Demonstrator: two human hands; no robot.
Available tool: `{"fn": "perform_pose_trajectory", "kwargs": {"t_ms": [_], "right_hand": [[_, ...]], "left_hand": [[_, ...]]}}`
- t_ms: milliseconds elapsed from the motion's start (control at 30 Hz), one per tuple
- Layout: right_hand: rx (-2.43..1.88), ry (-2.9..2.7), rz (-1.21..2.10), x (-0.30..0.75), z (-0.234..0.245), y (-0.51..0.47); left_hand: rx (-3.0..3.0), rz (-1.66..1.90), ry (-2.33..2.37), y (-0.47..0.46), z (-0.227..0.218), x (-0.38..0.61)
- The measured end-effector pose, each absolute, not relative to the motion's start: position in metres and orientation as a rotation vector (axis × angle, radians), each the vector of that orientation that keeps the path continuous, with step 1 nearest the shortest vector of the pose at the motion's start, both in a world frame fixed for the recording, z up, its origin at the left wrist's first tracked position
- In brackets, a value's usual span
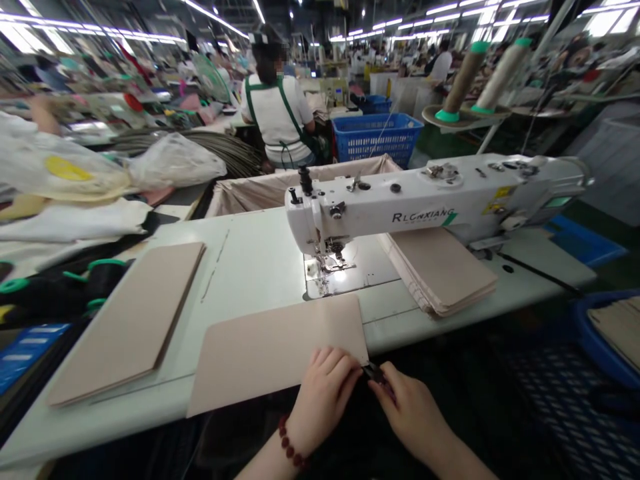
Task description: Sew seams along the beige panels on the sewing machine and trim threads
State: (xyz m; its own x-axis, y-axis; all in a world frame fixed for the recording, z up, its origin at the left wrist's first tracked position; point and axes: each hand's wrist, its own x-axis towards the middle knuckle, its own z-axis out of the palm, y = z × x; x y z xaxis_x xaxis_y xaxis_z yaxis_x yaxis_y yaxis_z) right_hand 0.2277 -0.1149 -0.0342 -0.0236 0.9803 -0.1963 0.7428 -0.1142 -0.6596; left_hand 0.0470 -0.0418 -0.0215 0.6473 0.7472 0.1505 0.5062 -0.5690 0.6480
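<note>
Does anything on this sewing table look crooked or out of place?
Only the beige panel under the left hand: it lies askew and overhangs the table edge. The stacks look tidy.

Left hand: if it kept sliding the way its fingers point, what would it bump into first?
Probably the right hand. The left hand points rightward at the beige panel corner, fingertips nearly touching the other hand's around a small dark object.

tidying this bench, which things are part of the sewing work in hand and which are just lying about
In hand: left hand on beige panel; right hand pinching a small dark tool; sewing machine; panel stacks.

Lying about: plastic bags; blue basket; dark thread spools.
</note>
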Motion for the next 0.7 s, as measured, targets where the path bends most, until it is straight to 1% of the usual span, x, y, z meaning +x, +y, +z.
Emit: {"fn": "perform_pose_trajectory", "kwargs": {"t_ms": [200, 333, 433, 533, 633, 700], "right_hand": [[-1.945, -1.838, 0.844, 0.227, -0.038, -0.111], [-1.949, -1.747, 0.757, 0.237, -0.038, -0.109], [-1.844, -1.81, 0.656, 0.239, -0.041, -0.101], [-1.672, -2.013, 0.636, 0.235, -0.043, -0.088], [-1.466, -2.086, 0.674, 0.232, -0.034, -0.071], [-1.357, -1.982, 0.708, 0.235, -0.019, -0.06]], "left_hand": [[2.286, 0.583, 0.925, -0.045, -0.016, 0.046], [2.347, 0.562, 0.748, -0.042, -0.004, 0.004], [2.46, 0.544, 0.956, -0.034, -0.002, -0.046], [2.575, 0.408, 1.261, -0.025, -0.009, -0.103], [2.533, 0.341, 1.255, -0.02, -0.009, -0.158], [2.358, 0.482, 1.221, -0.022, 0.001, -0.184]]}}
